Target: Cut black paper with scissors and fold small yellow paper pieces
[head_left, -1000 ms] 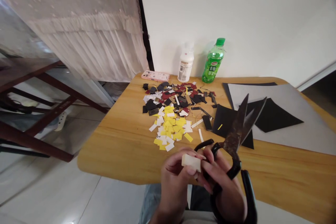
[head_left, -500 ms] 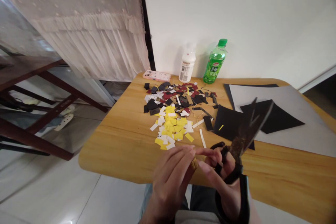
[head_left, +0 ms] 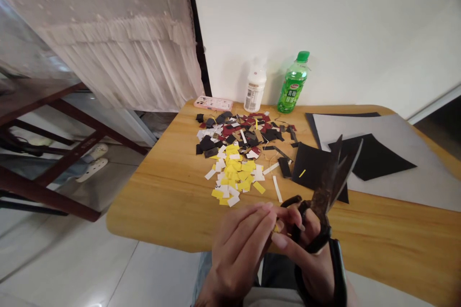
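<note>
My right hand [head_left: 309, 249] grips the black handles of large rusty scissors [head_left: 329, 182]; the blades point up and away, slightly apart. My left hand [head_left: 239, 244] is closed in a pinch on a small yellow paper scrap [head_left: 275, 227], held against the fingers of my right hand near the table's front edge. A heap of small yellow, white, black and red paper pieces [head_left: 237, 153] lies on the wooden table [head_left: 169, 187] just beyond my hands.
Black paper sheets [head_left: 374, 158] lie on a grey sheet [head_left: 414, 172] at the right. A white bottle [head_left: 255, 86], a green drink bottle [head_left: 293, 84] and a pink phone [head_left: 213, 103] stand by the wall. A dark wooden frame [head_left: 54, 153] is at the left.
A second ago my left hand held a whitish piece flat toward me; now it pinches it edge-on, showing yellow. The scissors swayed slightly right, then back.
</note>
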### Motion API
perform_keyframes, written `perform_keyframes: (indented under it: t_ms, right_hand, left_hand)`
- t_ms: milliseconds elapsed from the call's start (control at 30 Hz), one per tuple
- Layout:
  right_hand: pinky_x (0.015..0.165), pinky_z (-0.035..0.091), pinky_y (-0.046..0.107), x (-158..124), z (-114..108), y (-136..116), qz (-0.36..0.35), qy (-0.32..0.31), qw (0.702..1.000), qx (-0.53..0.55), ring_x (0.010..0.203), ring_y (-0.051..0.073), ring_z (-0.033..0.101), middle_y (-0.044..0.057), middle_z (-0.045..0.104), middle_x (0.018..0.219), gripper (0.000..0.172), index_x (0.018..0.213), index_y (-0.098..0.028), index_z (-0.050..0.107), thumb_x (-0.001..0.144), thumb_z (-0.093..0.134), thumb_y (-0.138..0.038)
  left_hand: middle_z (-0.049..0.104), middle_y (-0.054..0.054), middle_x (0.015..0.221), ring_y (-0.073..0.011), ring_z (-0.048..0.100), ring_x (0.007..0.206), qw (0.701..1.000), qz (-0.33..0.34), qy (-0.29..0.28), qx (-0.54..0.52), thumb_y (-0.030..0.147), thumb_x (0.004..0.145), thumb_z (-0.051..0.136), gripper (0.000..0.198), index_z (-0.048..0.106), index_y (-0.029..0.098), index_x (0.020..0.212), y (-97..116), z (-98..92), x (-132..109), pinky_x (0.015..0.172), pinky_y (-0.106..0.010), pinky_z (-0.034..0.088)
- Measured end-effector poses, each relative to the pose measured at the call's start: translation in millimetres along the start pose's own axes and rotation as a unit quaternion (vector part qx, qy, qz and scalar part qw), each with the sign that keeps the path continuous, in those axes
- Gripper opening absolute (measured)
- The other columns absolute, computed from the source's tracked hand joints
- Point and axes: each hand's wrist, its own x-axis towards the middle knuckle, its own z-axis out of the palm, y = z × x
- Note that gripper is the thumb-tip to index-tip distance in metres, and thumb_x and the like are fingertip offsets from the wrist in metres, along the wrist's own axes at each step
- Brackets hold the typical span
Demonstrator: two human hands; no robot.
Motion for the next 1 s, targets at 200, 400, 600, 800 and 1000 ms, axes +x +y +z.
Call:
perform_keyframes:
  t_ms: [200, 400, 600, 800, 1000]
  right_hand:
    - [0.047, 0.022, 0.026, -10, 19, -9, -0.002, 0.110, 0.993, 0.037, 0.049, 0.009, 0.030, -0.006, 0.057, 0.061, 0.052, 0.073, -0.025, 0.043, 0.065, 0.089, -0.049]
    - [0.047, 0.026, 0.024, -11, 24, -8, -0.011, 0.131, 0.989, 0.062, 0.049, 0.007, 0.031, -0.005, 0.063, 0.070, 0.054, 0.074, -0.024, 0.043, 0.063, 0.092, -0.044]
    - [0.053, 0.039, 0.020, -8, 18, -7, -0.015, 0.110, 0.991, 0.074, 0.057, 0.009, 0.042, -0.004, 0.065, 0.076, 0.052, 0.076, -0.024, 0.047, 0.060, 0.094, -0.042]
    - [0.053, 0.044, 0.021, -6, 1, -7, -0.037, -0.001, 0.999, 0.030, 0.059, 0.011, 0.046, -0.003, 0.062, 0.077, 0.042, 0.079, -0.025, 0.049, 0.069, 0.089, -0.033]
    - [0.052, 0.033, 0.019, -12, 21, -14, -0.013, 0.097, 0.992, 0.083, 0.059, 0.010, 0.036, -0.006, 0.057, 0.071, 0.051, 0.077, -0.024, 0.047, 0.063, 0.092, -0.044]
  left_hand:
    - [0.078, -0.015, 0.105, -0.0235, 0.071, 0.107, 1.000, -0.019, 0.001, -0.014, 0.010, 0.095, 0.062, 0.021, 0.067, 0.005, 0.115, 4, -4.1, 2, 0.084, -0.036, 0.065]
    - [0.079, -0.014, 0.105, -0.0217, 0.071, 0.107, 1.000, -0.011, 0.002, -0.018, 0.011, 0.096, 0.062, 0.020, 0.066, 0.005, 0.114, 3, -5.0, 3, 0.085, -0.034, 0.064]
    - [0.078, -0.012, 0.106, -0.0232, 0.072, 0.106, 0.999, -0.015, 0.001, -0.028, 0.011, 0.094, 0.064, 0.021, 0.066, 0.007, 0.115, 2, -5.8, 3, 0.083, -0.036, 0.065]
    - [0.078, -0.012, 0.108, -0.0233, 0.072, 0.105, 0.998, -0.032, 0.014, -0.046, 0.013, 0.096, 0.061, 0.021, 0.067, 0.009, 0.116, 4, -9.3, 2, 0.082, -0.037, 0.065]
    - [0.077, -0.014, 0.108, -0.0233, 0.070, 0.108, 0.998, -0.032, 0.007, -0.059, 0.011, 0.096, 0.061, 0.019, 0.067, 0.005, 0.113, 4, -10.0, 5, 0.085, -0.036, 0.063]
